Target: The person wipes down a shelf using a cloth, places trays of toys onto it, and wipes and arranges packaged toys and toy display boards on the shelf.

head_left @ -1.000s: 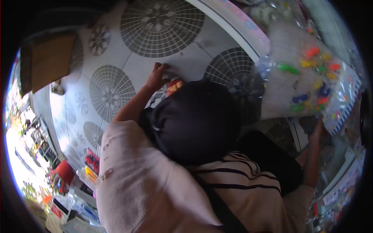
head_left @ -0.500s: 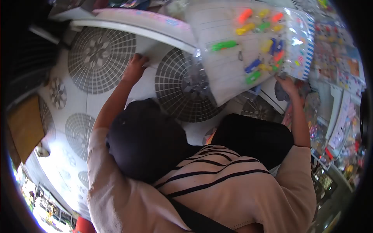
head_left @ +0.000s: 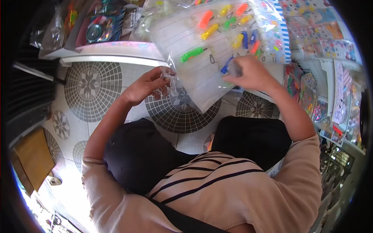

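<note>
A large clear plastic bag [head_left: 186, 75] holds several small bright items in green, orange, yellow and blue, in front of a lined white backing. At the bag's left edge, my left hand [head_left: 149, 87] pinches the crinkled clear plastic. My right hand [head_left: 250, 73] is over the lower right part of the bag, fingers bent and closed beside a blue item [head_left: 226, 66]. Whatever lies between its fingertips is blurred. The bag hangs tilted above the tiled floor, and its right end has a blue-and-white striped edge [head_left: 286, 35].
A white shelf edge [head_left: 112, 60] runs behind the bag, with packaged goods at the upper left. More colourful packets [head_left: 316, 44] hang at the right. The patterned floor [head_left: 93, 93] spreads below. A brown box [head_left: 34, 159] stands at the left.
My left hand has come from over the floor to the bag's left edge. My right hand has moved from its lower right side onto its front. The view has turned since the first frame.
</note>
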Available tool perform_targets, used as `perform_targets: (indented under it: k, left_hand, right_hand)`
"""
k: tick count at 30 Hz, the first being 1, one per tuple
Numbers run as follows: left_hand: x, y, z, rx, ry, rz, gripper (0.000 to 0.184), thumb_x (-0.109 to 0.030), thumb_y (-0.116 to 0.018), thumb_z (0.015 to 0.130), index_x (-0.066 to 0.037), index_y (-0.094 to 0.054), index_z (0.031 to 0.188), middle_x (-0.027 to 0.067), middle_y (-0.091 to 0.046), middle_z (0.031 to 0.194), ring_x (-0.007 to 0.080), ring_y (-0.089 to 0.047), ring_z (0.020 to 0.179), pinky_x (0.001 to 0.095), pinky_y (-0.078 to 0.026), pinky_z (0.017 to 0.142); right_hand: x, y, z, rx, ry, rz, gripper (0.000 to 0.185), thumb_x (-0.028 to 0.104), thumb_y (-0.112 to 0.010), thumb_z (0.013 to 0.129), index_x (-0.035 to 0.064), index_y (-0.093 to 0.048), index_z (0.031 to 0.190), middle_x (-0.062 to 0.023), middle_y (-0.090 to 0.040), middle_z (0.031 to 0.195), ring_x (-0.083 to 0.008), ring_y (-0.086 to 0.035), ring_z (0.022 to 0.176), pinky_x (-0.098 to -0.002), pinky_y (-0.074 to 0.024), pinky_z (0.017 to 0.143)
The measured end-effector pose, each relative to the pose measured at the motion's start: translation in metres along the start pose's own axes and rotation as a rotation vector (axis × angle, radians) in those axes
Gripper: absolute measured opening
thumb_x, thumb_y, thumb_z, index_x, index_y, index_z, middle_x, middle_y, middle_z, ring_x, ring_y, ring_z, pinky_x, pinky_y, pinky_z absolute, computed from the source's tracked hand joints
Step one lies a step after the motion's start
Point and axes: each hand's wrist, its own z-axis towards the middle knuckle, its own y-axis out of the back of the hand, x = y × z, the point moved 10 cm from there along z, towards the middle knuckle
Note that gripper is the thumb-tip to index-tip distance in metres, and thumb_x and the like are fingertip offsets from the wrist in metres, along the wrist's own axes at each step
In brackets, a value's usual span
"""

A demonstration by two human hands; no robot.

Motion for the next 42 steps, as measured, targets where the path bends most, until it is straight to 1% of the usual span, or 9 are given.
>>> perform_targets:
  k: [11, 17, 22, 27, 29, 34, 38, 39, 42]
  left_hand:
    - [-0.044, -0.043, 0.018, 0.130, -0.035, 0.132, 0.051, -0.022, -0.049, 0.092, -0.007, -0.029, 0.137, 0.0065, -0.055, 0.097, 0.0127, -0.055, 0.078, 0.0248, -0.048, 0.060]
    - [-0.061, -0.049, 0.022, 0.149, -0.105, 0.165, 0.047, -0.014, -0.048, 0.091, -0.007, -0.034, 0.135, 0.0064, -0.057, 0.097, 0.0121, -0.055, 0.079, 0.0256, -0.048, 0.063]
    - [-0.101, -0.023, 0.027, -0.163, -0.147, 0.475, 0.036, -0.018, -0.058, 0.085, -0.001, -0.054, 0.117, 0.0135, -0.055, 0.104, 0.0148, -0.056, 0.087, 0.0288, -0.046, 0.069]
    - [-0.180, -0.047, 0.029, -0.368, -0.643, 0.736, 0.040, -0.016, -0.058, 0.086, 0.001, -0.048, 0.120, 0.0124, -0.057, 0.111, 0.0196, -0.054, 0.102, 0.0314, -0.042, 0.089]
    - [-0.198, -0.046, 0.020, -0.301, -0.810, 0.638, 0.039, -0.013, -0.057, 0.088, -0.001, -0.045, 0.123, 0.0133, -0.051, 0.115, 0.0221, -0.050, 0.107, 0.0339, -0.041, 0.091]
    - [-0.223, -0.007, -0.059, -0.305, -1.221, 0.320, 0.037, -0.004, -0.055, 0.088, -0.004, -0.044, 0.123, 0.0109, -0.043, 0.124, 0.0218, -0.046, 0.113, 0.0347, -0.041, 0.093]
    - [-0.167, 0.003, -0.103, -0.691, -1.177, 0.911, 0.040, 0.011, -0.052, 0.080, -0.001, -0.046, 0.117, 0.0134, -0.055, 0.098, 0.0230, -0.053, 0.087, 0.0355, -0.045, 0.082]
    - [-0.140, 0.005, -0.094, -0.549, -1.339, 0.777, 0.040, 0.015, -0.057, 0.073, -0.001, -0.051, 0.109, 0.0122, -0.057, 0.097, 0.0235, -0.055, 0.087, 0.0348, -0.045, 0.081]
    - [-0.090, -0.040, -0.024, -0.219, -1.008, 1.083, 0.035, 0.006, -0.063, 0.065, -0.005, -0.057, 0.098, 0.0086, -0.058, 0.093, 0.0269, -0.056, 0.088, 0.0369, -0.046, 0.079]
  right_hand:
    - [0.074, -0.027, 0.016, -0.127, 0.093, -0.140, 0.052, 0.052, -0.069, 0.066, 0.0012, -0.062, 0.072, -0.0136, -0.061, 0.063, -0.0297, -0.062, 0.060, -0.0379, -0.0492, 0.057]
    - [0.056, -0.025, 0.019, -0.175, 0.040, -0.025, 0.041, 0.041, -0.065, 0.070, 0.0011, -0.064, 0.078, -0.0162, -0.063, 0.067, -0.0324, -0.063, 0.064, -0.0420, -0.0497, 0.061]
    - [0.040, 0.013, 0.014, -0.205, -0.010, 0.503, 0.028, 0.024, -0.065, 0.073, -0.0009, -0.062, 0.085, -0.0091, -0.065, 0.073, -0.0193, -0.062, 0.063, -0.0327, -0.0489, 0.058]
    - [0.044, 0.091, -0.015, -0.518, -0.005, 0.749, 0.023, 0.019, -0.064, 0.076, -0.0017, -0.064, 0.087, -0.0030, -0.063, 0.072, -0.0113, -0.060, 0.060, -0.0255, -0.0464, 0.053]
    - [0.020, 0.108, -0.026, -0.575, -0.057, 0.808, 0.024, 0.013, -0.060, 0.079, -0.0020, -0.063, 0.098, -0.0084, -0.065, 0.086, -0.0146, -0.062, 0.079, -0.0295, -0.0476, 0.075]
    - [-0.034, 0.181, -0.084, -0.956, 0.112, 1.136, 0.029, 0.013, -0.053, 0.083, -0.0058, -0.057, 0.105, -0.0174, -0.063, 0.096, -0.0255, -0.064, 0.085, -0.0342, -0.0520, 0.075]
    - [-0.041, 0.202, -0.107, -0.902, 0.164, 1.072, 0.028, 0.011, -0.045, 0.089, -0.0085, -0.054, 0.107, -0.0179, -0.062, 0.100, -0.0271, -0.063, 0.088, -0.0353, -0.0526, 0.078]
    - [-0.035, 0.219, -0.115, -0.965, 0.229, 0.641, 0.028, 0.015, -0.051, 0.086, -0.0036, -0.054, 0.108, -0.0185, -0.060, 0.103, -0.0248, -0.061, 0.087, -0.0341, -0.0502, 0.079]
    - [-0.034, 0.219, -0.121, -1.050, 0.140, 0.728, 0.028, 0.014, -0.050, 0.087, -0.0044, -0.055, 0.108, -0.0178, -0.061, 0.103, -0.0245, -0.061, 0.087, -0.0336, -0.0505, 0.078]
